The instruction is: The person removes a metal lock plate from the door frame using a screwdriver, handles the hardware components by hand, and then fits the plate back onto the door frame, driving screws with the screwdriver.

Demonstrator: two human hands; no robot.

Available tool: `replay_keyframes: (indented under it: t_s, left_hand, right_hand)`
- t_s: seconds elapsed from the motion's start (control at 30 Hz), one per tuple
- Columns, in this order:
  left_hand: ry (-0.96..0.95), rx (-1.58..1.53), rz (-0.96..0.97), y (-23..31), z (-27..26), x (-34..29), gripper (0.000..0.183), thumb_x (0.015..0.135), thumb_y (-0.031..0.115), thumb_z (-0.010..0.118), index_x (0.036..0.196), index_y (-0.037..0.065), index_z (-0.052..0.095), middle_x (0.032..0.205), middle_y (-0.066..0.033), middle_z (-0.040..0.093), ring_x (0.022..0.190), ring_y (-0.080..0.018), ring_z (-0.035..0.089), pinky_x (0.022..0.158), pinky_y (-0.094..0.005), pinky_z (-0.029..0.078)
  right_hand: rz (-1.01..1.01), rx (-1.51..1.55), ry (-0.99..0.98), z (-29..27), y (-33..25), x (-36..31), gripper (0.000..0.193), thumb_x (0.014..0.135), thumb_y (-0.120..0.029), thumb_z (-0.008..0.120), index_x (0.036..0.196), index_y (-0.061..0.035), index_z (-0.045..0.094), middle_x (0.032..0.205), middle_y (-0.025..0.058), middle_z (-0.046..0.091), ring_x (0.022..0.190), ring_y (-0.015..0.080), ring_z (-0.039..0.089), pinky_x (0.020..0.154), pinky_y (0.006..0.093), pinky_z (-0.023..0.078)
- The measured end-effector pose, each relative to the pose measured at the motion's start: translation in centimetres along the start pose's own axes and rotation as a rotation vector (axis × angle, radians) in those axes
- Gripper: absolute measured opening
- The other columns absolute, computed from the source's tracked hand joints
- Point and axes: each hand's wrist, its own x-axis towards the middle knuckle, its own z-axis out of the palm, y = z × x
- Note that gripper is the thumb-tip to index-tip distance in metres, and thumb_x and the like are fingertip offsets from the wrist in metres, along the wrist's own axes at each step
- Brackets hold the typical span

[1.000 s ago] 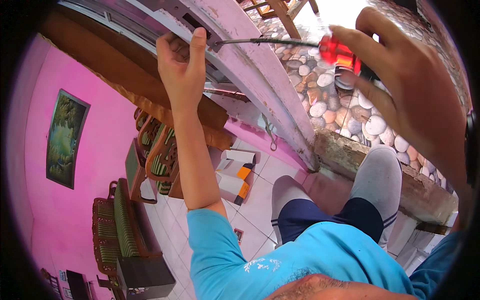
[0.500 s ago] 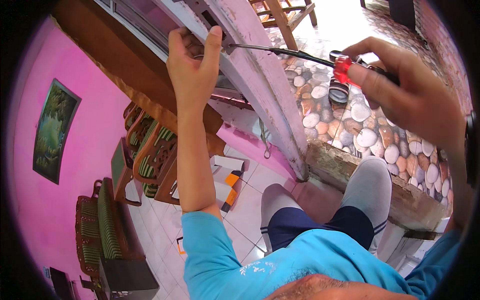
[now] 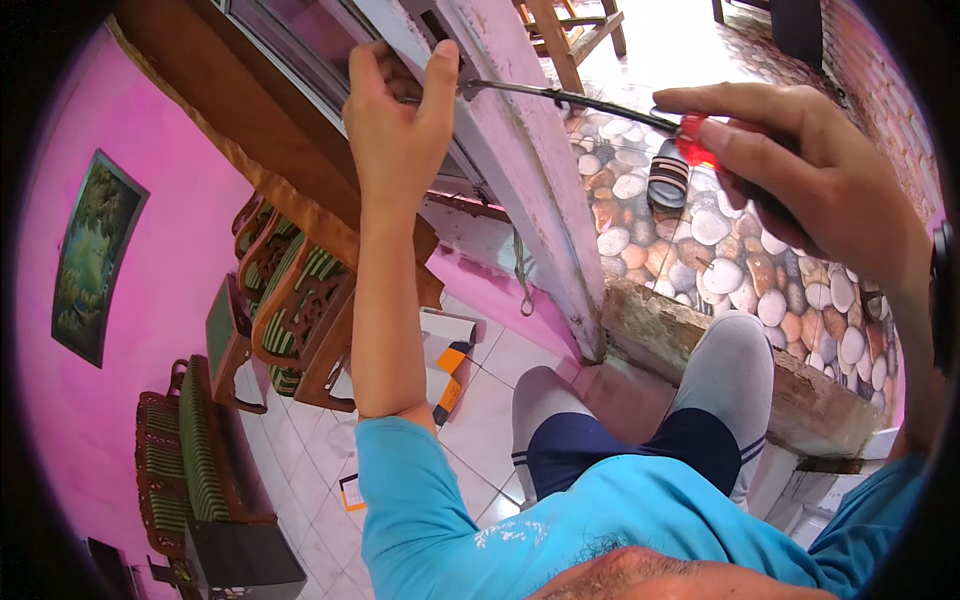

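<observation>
In my right hand (image 3: 815,165) is a long screwdriver (image 3: 610,106) with a red and dark handle. My fingers are wrapped round the handle, with the index finger stretched above it. The thin shaft points left, its tip meeting the lower end of a metal lock plate (image 3: 432,22) on the white, worn door edge (image 3: 530,170). My left hand (image 3: 403,140) grips the plate there, thumb on its near side and fingers curled behind. Part of those fingers is hidden, and any screw at the tip is too small to make out.
A raised, worn sill (image 3: 700,345) runs beside my knees. Beyond it a dark striped sandal (image 3: 668,175) lies on pebble-patterned tiles. Carved wooden chairs (image 3: 305,315), an orange and white box (image 3: 447,395) and a green-striped sofa (image 3: 200,450) are to the left.
The screwdriver tip stays at the plate while my right hand has shifted slightly and its index finger has stretched out further. The whole view has moved a little.
</observation>
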Motion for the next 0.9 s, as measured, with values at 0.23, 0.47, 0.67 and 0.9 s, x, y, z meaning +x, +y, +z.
replay_keyframes:
  t_s: [0.23, 0.47, 0.67, 0.9]
  left_hand:
    - [-0.030, -0.173, -0.139, 0.2, -0.9, -0.8, 0.056, 0.095, 0.027, 0.072, 0.131, -0.010, 0.050, 0.105, -0.0107, 0.069, 0.093, -0.0148, 0.065, 0.082, -0.0295, 0.052]
    - [0.006, -0.025, 0.032, -0.5, 2.3, -4.8, 0.062, 0.096, 0.016, 0.070, 0.143, -0.009, 0.039, 0.119, -0.0129, 0.062, 0.106, -0.0160, 0.060, 0.094, -0.0309, 0.048]
    - [0.213, -0.039, -0.033, 0.1, 3.8, -3.8, 0.058, 0.096, 0.018, 0.070, 0.139, -0.009, 0.042, 0.117, -0.0132, 0.061, 0.104, -0.0168, 0.060, 0.091, -0.0312, 0.049]
    - [0.224, 0.187, 0.071, -1.2, 4.7, -4.0, 0.052, 0.101, 0.020, 0.062, 0.138, -0.009, 0.040, 0.122, -0.0161, 0.056, 0.105, -0.0191, 0.057, 0.093, -0.0333, 0.046]
  right_hand:
    - [-0.215, -0.156, 0.240, 0.6, 2.6, -5.5, 0.038, 0.104, -0.015, 0.054, 0.139, -0.0021, 0.058, 0.125, 0.0149, 0.068, 0.110, 0.0188, 0.065, 0.095, 0.0349, 0.049]
    - [0.035, 0.352, 0.285, 6.1, 10.2, -9.7, 0.037, 0.103, -0.015, 0.056, 0.138, -0.0039, 0.060, 0.100, 0.0019, 0.064, 0.083, 0.0065, 0.053, 0.072, 0.0215, 0.041]
    - [0.157, 0.477, 0.171, 11.6, 14.8, -10.8, 0.038, 0.099, -0.012, 0.062, 0.136, -0.0036, 0.061, 0.099, 0.0043, 0.066, 0.080, 0.0073, 0.054, 0.072, 0.0227, 0.043]
    - [0.083, 0.514, 0.230, 17.8, 21.5, -12.8, 0.037, 0.096, -0.011, 0.064, 0.132, -0.0003, 0.062, 0.100, 0.0099, 0.069, 0.087, 0.0178, 0.063, 0.081, 0.0301, 0.049]
